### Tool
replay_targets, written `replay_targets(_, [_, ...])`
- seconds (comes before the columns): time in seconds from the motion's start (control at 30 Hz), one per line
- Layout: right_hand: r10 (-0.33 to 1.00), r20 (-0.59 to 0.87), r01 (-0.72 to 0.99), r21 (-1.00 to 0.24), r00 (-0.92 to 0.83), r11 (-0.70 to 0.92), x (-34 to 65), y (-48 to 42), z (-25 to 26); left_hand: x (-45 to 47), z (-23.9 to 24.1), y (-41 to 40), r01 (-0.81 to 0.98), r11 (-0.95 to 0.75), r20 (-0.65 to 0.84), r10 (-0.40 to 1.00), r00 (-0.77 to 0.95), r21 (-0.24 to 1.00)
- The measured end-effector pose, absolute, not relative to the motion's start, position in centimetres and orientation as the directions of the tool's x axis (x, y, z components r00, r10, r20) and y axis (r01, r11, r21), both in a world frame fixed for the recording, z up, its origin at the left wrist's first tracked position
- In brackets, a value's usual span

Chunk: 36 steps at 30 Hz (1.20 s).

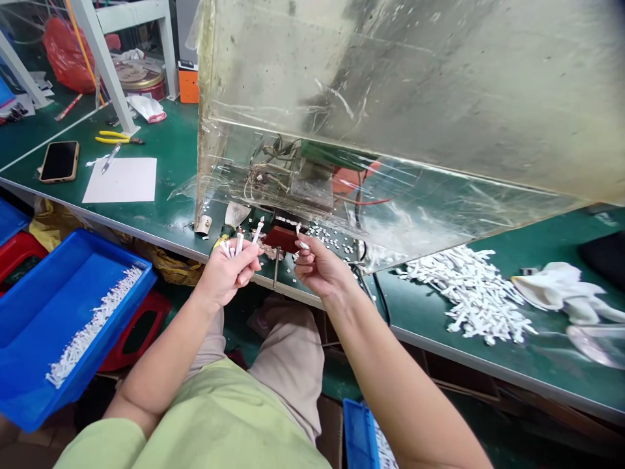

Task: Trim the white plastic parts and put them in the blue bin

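My left hand (227,273) is closed around several slim white plastic pieces (239,242), whose ends stick up past the fingers; some show reddish tips. My right hand (322,267) pinches a small white plastic piece (299,229) between thumb and fingers, beside a reddish-brown block (282,240) at the table edge. A row of small white bits lies along the dark fixture (288,220) just behind that block. In front of it a thin metal rod (276,267) points down. Small white scraps (334,238) are scattered around the fixture.
A scratched clear plastic cover (390,98) hangs over the fixture and wires. A heap of white pieces (469,293) lies right on the green table (415,319), near a glove (561,286). Left are a blue tray (43,312), paper (122,182), phone (59,161) and pliers (117,137).
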State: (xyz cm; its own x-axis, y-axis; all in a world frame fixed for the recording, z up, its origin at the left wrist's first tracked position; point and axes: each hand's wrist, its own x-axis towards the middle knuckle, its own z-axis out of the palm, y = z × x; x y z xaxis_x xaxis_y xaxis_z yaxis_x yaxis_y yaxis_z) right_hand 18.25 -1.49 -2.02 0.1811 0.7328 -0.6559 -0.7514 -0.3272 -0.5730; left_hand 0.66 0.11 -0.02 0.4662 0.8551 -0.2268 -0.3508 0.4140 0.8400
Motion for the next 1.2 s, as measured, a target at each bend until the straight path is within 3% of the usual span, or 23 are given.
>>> replay_targets(0.23, [0.714, -0.678, -0.804, -0.517, 0.176, -0.293, 18.1, -1.5, -1.6, 0.7, 0.0, 0.0, -0.345, 0.412, -0.227, 0.855, 0.466, 0.843])
replay_targets(0.43, [0.76, -0.597, -0.71, -0.649, 0.256, -0.271, 18.4, -2.1, -2.2, 0.7, -0.1, -0.3, -0.315, 0.392, -0.218, 0.857, 0.468, 0.865])
replay_targets(0.5, [0.788, -0.494, -0.596, -0.775, 0.366, -0.21, 18.7, -2.8, -2.5, 0.8, -0.1, -0.6, -0.289, 0.373, -0.204, 0.855, 0.477, 0.882])
replay_targets(0.6, [0.811, -0.23, -0.32, -0.946, 0.539, -0.055, 19.0, -4.2, -2.5, 1.2, -0.3, -1.3, -0.217, 0.327, -0.179, 0.842, 0.508, 0.92])
replay_targets(0.77, [0.901, -0.011, -0.057, -0.998, 0.434, 0.015, 18.6, -6.4, -1.5, 2.5, -0.6, -2.7, -0.009, 0.221, -0.173, 0.788, 0.59, 0.975])
replay_targets(0.93, [0.871, 0.028, -0.111, -0.989, 0.491, 0.095, 18.0, -7.0, -0.8, 3.0, 0.0, -3.0, 0.111, 0.097, -0.146, 0.737, 0.66, 0.989])
replay_targets(1.2, [0.793, 0.011, -0.272, -0.937, 0.609, 0.221, 17.7, -8.1, 0.1, 3.2, 1.9, -2.9, 0.066, -0.021, -0.035, 0.676, 0.736, 0.998])
